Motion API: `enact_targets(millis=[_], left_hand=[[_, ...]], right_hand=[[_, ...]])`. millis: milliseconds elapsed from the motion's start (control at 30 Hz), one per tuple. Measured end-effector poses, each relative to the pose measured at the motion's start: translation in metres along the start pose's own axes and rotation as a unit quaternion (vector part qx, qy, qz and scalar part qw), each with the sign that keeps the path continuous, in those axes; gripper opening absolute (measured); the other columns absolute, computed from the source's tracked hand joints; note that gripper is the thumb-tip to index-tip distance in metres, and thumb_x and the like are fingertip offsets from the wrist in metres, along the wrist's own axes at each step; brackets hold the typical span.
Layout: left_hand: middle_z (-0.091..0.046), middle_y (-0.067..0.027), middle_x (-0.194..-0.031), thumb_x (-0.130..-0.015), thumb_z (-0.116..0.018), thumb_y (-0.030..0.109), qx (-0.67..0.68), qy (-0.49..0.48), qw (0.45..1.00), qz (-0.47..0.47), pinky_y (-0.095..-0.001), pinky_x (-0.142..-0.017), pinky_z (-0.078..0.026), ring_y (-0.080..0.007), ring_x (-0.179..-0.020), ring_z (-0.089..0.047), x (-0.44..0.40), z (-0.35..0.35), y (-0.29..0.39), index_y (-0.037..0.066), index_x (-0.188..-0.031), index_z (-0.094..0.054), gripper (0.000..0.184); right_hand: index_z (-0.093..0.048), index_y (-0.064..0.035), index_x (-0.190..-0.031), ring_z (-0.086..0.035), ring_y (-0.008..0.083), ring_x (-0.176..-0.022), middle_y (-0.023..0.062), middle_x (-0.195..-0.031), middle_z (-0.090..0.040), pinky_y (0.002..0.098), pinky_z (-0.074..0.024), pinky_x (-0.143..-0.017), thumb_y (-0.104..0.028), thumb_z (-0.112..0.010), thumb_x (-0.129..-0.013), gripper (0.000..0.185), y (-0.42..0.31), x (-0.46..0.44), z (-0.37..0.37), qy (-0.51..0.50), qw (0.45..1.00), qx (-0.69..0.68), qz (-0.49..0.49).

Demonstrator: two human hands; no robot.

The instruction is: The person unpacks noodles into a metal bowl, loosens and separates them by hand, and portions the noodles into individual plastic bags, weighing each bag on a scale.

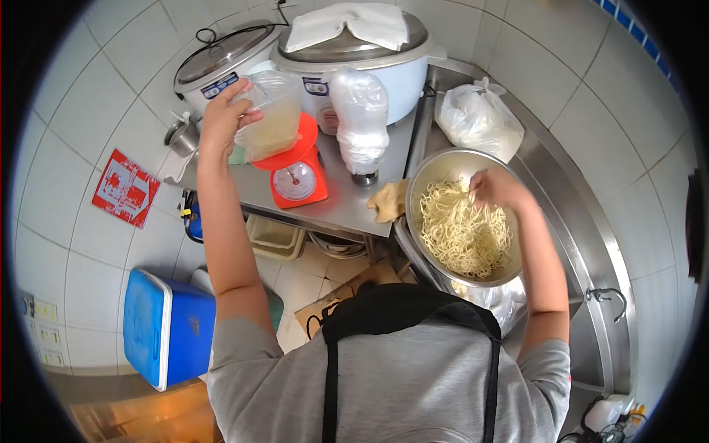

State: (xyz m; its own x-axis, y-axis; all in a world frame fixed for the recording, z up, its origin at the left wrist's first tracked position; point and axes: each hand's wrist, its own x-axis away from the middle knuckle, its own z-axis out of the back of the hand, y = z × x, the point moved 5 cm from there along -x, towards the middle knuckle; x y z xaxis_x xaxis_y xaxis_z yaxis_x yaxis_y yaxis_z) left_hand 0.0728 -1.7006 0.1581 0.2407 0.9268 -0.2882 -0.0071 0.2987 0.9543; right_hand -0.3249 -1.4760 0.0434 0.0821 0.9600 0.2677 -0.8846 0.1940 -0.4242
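My left hand pinches the rim of a clear plastic bag with pale contents, at the red pan of an orange-red dial scale. A large steel bowl on the right holds a heap of pale yellow noodles. My right hand is at the upper right of the heap, fingers drawn together on noodles. Beside the scale, a bundle of clear plastic bags stands upright on a dark-based holder.
Two large cookers stand along the wall. A tied white bag sits behind the bowl, and a tan cloth lies at its left. A steel cup is at the far left. Below stand a blue cooler and a cream basket.
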Motion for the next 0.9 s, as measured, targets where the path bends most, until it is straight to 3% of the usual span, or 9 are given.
enact_targets(millis=[33,167,400,533,700,900], left_hand=[[-0.049,-0.0132,-0.126,-0.077,-0.051,-0.004,0.02,-0.009,1.0,-0.003,-0.0223,-0.063,-0.054,-0.0108,-0.074,-0.06,0.009,-0.006,0.01,-0.005,-0.126,-0.045,0.049],[-0.05,-0.0103,-0.125,-0.077,-0.05,-0.003,0.115,-0.114,0.987,-0.019,-0.0217,-0.062,-0.054,-0.0059,-0.071,-0.057,0.044,-0.043,0.048,-0.002,-0.127,-0.045,0.049],[-0.053,-0.0048,-0.119,-0.079,-0.052,-0.001,0.181,-0.293,0.936,0.07,-0.0228,-0.062,-0.055,-0.0054,-0.073,-0.057,0.101,-0.145,0.045,0.001,-0.126,-0.047,0.047],[-0.054,-0.0059,-0.118,-0.079,-0.055,0.0,0.225,-0.376,0.89,0.127,-0.0221,-0.062,-0.055,-0.0061,-0.073,-0.056,0.122,-0.205,0.021,0.001,-0.128,-0.044,0.05],[-0.055,-0.0084,-0.11,-0.078,-0.056,-0.003,0.211,-0.429,0.862,0.17,-0.0247,-0.064,-0.056,-0.013,-0.077,-0.059,0.144,-0.289,-0.028,-0.003,-0.127,-0.041,0.052],[-0.055,-0.0186,-0.104,-0.075,-0.058,-0.003,0.166,-0.445,0.856,0.202,-0.0275,-0.065,-0.056,-0.0187,-0.072,-0.063,0.162,-0.343,-0.062,-0.006,-0.13,-0.033,0.06]], right_hand=[[-0.065,-0.0019,-0.084,-0.063,0.0196,-0.07,0.0114,-0.078,-0.067,0.0315,-0.0481,-0.063,-0.002,-0.07,-0.064,0.02,0.003,0.005,0.015,0.026,0.999,-0.01,0.034],[-0.063,0.0012,-0.081,-0.058,0.01,-0.059,0.0042,-0.067,-0.063,0.0253,-0.0465,-0.053,0.007,-0.067,-0.068,0.014,0.003,0.027,0.07,0.031,0.991,-0.127,-0.011],[-0.064,0.0001,-0.08,-0.058,0.0103,-0.057,0.0042,-0.069,-0.063,0.0218,-0.0471,-0.048,-0.001,-0.066,-0.073,0.008,-0.024,0.074,0.166,0.063,0.983,-0.166,0.051],[-0.063,-0.0033,-0.082,-0.059,0.0081,-0.06,0.0028,-0.073,-0.064,0.0215,-0.048,-0.05,-0.001,-0.065,-0.073,0.009,-0.045,0.114,0.232,0.155,0.98,-0.098,0.072],[-0.064,0.0,-0.086,-0.06,0.0141,-0.067,0.0062,-0.075,-0.066,0.0245,-0.0494,-0.061,-0.005,-0.059,-0.082,0.009,-0.111,0.17,0.288,0.392,0.919,0.038,0.035],[-0.062,0.0017,-0.082,-0.058,0.0129,-0.064,0.0057,-0.072,-0.063,0.0227,-0.0484,-0.058,0.001,-0.056,-0.081,0.006,-0.14,0.195,0.34,0.49,0.855,-0.091,0.145]])
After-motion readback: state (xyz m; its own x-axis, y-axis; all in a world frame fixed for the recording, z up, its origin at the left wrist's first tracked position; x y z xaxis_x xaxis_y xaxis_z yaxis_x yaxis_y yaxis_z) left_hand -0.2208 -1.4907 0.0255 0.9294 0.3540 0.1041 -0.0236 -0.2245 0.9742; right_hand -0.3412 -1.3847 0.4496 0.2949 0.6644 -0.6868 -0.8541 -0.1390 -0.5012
